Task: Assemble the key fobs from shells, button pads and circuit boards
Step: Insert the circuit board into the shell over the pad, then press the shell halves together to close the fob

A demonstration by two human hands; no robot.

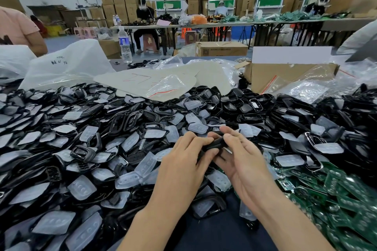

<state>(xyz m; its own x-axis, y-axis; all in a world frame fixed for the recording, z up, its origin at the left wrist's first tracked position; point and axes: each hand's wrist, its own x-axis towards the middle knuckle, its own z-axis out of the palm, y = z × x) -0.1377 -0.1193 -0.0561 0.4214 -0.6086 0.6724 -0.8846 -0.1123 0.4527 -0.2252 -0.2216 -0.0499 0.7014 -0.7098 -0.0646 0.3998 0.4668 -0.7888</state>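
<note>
- The left hand (183, 159) and right hand (242, 159) both grip one black shell (215, 144), fingers curled round it, over the bench (204, 58) near its front edge.
- Clear button pads (81, 187) lie heaped across the bench.
- Green circuit boards (336, 189) fill the near right corner.

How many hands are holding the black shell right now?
2. The left hand grips the shell at its left end; the right hand pinches its right end. Both are at centre, above the parts pile.

Black shells (130, 120), translucent white pads (81, 188), green boards (346, 195).
</note>
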